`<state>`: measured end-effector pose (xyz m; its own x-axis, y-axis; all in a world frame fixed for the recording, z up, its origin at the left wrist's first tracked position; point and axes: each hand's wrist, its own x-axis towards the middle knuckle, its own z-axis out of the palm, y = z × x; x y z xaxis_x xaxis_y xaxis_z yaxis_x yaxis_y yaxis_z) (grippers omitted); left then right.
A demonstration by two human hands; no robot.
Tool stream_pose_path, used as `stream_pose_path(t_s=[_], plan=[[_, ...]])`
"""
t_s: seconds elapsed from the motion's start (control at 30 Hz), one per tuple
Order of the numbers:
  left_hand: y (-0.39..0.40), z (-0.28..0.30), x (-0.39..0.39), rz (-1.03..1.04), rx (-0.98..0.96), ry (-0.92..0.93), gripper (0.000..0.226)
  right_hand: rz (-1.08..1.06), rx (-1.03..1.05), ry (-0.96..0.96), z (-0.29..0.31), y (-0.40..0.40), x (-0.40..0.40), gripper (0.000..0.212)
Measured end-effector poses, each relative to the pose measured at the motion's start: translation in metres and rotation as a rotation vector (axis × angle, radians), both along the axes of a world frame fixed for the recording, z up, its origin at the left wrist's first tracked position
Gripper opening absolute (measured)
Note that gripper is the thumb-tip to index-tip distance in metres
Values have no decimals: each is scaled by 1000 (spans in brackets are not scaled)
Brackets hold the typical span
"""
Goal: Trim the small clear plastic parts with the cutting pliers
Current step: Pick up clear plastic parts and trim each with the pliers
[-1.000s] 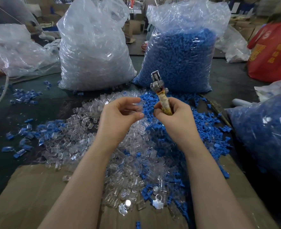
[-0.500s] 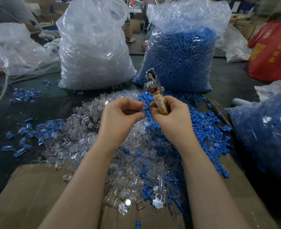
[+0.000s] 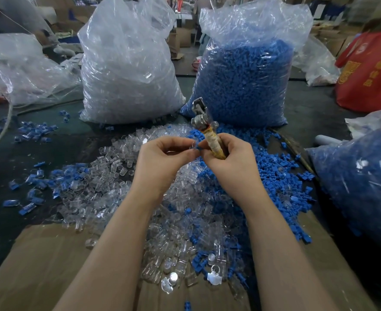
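Hands now touch; cutting pliers (image 3: 204,122) lean further left, perhaps lower

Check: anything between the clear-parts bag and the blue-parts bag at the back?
Head view: no object between clear-parts bag and blue-parts bag; just a narrow strip of dark tabletop.

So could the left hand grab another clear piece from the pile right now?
Probably not at once. The left hand already pinches a small clear plastic part at its fingers. The heap of loose clear plastic parts lies uncovered just below, so the path looks free once it lets go.
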<state>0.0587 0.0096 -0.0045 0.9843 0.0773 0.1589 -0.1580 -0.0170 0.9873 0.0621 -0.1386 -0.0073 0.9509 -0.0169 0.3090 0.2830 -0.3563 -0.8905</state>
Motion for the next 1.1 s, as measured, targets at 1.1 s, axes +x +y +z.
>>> stream_pose_path(t_s=[1.1], plan=[[-12,-1,-3,96,-63,-35,19,-47,-62,-8,-6,-4,4,28]])
